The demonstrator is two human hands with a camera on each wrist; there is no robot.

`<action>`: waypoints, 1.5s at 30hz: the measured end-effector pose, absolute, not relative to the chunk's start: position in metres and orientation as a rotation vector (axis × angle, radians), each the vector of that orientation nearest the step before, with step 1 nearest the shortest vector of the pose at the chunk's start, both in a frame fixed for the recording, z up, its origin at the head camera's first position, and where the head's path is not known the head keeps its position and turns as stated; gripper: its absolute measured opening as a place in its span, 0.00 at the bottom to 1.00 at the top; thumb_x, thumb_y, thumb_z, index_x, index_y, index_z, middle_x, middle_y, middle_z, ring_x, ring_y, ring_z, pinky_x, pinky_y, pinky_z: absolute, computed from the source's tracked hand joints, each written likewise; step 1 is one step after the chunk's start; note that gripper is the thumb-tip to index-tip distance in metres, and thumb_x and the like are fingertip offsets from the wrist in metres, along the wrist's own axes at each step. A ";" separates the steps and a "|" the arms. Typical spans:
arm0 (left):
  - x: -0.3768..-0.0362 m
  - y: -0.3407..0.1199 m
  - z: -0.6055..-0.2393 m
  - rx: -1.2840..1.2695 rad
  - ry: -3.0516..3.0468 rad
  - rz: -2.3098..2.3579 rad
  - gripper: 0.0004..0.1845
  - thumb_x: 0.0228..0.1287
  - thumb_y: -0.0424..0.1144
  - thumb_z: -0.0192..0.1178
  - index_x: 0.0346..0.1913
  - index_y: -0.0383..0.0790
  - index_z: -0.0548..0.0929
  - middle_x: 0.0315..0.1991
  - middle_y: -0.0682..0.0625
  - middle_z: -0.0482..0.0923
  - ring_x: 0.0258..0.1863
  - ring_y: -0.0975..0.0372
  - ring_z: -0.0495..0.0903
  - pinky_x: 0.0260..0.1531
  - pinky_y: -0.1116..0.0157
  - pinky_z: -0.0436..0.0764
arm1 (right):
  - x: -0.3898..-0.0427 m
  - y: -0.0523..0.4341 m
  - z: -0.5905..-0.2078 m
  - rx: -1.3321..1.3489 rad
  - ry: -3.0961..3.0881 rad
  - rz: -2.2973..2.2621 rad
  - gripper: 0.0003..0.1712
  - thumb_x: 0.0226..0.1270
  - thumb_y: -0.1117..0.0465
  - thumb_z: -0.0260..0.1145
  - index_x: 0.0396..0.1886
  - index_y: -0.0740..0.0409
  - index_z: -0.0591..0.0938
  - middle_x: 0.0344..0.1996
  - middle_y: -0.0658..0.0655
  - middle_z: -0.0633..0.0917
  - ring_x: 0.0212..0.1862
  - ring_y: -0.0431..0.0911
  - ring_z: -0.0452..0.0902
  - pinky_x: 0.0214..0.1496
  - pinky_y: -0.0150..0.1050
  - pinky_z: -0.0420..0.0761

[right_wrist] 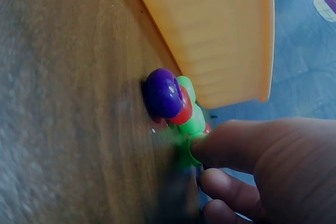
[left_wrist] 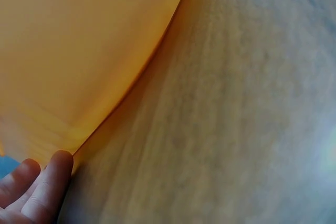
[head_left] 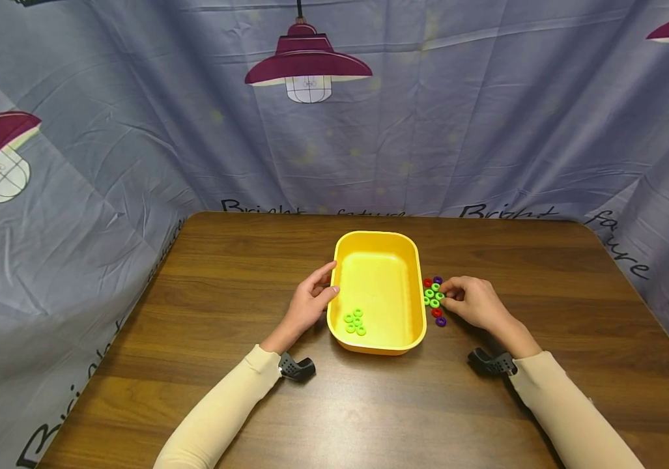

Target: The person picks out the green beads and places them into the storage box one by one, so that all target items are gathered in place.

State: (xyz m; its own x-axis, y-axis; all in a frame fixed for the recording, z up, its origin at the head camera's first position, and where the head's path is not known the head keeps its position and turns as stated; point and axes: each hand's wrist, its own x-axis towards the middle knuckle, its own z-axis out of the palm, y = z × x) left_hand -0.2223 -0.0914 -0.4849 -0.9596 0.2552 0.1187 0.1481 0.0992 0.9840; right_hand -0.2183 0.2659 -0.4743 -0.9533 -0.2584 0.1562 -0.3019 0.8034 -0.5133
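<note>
A yellow tray (head_left: 376,236) stands mid-table with several green rings (head_left: 355,322) in its near left corner. My left hand (head_left: 331,281) rests with relaxed fingers (left_wrist: 48,181) against the tray's left wall (left_wrist: 79,51). To the right of the tray lies a small pile of green, red and purple rings (head_left: 432,298). My right hand (head_left: 447,297) is at that pile, thumb and fingers pinching a green ring (right_wrist: 192,125). A purple ring (right_wrist: 163,93) and a red one (right_wrist: 184,114) lie just beside it, close to the tray's wall (right_wrist: 220,30).
The brown wooden table (head_left: 545,293) is backed and flanked by a grey cloth printed with lamps (head_left: 305,62). Black wrist cameras (head_left: 296,368) sit on both cream sleeves near the table's front.
</note>
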 end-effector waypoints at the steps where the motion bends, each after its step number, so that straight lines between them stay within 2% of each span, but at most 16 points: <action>1: -0.222 -0.091 -0.485 0.416 2.266 2.013 0.31 0.70 0.29 0.58 0.75 0.37 0.69 0.63 0.28 0.77 0.54 0.39 0.83 0.48 0.54 0.89 | -0.218 0.266 -0.474 0.447 -2.912 0.848 0.07 0.57 0.66 0.74 0.36 0.60 0.88 0.27 0.52 0.86 0.29 0.40 0.75 0.31 0.30 0.75; 10: -0.223 -0.091 -0.485 0.398 2.247 2.008 0.30 0.70 0.30 0.56 0.75 0.39 0.69 0.63 0.28 0.76 0.54 0.38 0.83 0.45 0.53 0.90 | -0.218 0.268 -0.476 0.456 -2.908 0.840 0.09 0.56 0.65 0.75 0.38 0.60 0.89 0.27 0.52 0.85 0.30 0.40 0.74 0.31 0.31 0.74; 23: -0.223 -0.091 -0.483 0.360 2.248 2.017 0.30 0.70 0.29 0.57 0.75 0.38 0.69 0.61 0.28 0.77 0.54 0.39 0.83 0.44 0.54 0.90 | -0.220 0.267 -0.474 0.454 -2.913 0.845 0.09 0.57 0.64 0.75 0.38 0.60 0.89 0.27 0.52 0.85 0.29 0.41 0.73 0.30 0.30 0.73; 35: -0.224 -0.092 -0.484 0.348 2.259 2.021 0.31 0.70 0.30 0.57 0.75 0.40 0.69 0.63 0.29 0.77 0.54 0.41 0.83 0.45 0.55 0.90 | -0.218 0.264 -0.454 0.456 -2.884 0.868 0.09 0.59 0.65 0.74 0.40 0.61 0.88 0.28 0.54 0.89 0.31 0.43 0.80 0.33 0.32 0.79; 45: -0.224 -0.090 -0.488 0.352 2.273 2.025 0.30 0.70 0.29 0.57 0.74 0.40 0.71 0.60 0.29 0.78 0.51 0.42 0.84 0.42 0.58 0.90 | -0.217 0.251 -0.431 0.506 -2.742 0.843 0.09 0.58 0.67 0.74 0.40 0.59 0.89 0.28 0.52 0.88 0.31 0.41 0.79 0.34 0.33 0.82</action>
State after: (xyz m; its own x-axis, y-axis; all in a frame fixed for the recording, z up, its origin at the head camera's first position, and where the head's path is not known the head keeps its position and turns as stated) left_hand -0.2239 -0.0903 -0.4876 -0.9707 0.2211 0.0939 0.1188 0.1019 0.9877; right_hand -0.2172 0.2506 -0.4312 -0.9146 -0.2569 0.3122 -0.3880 0.7751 -0.4987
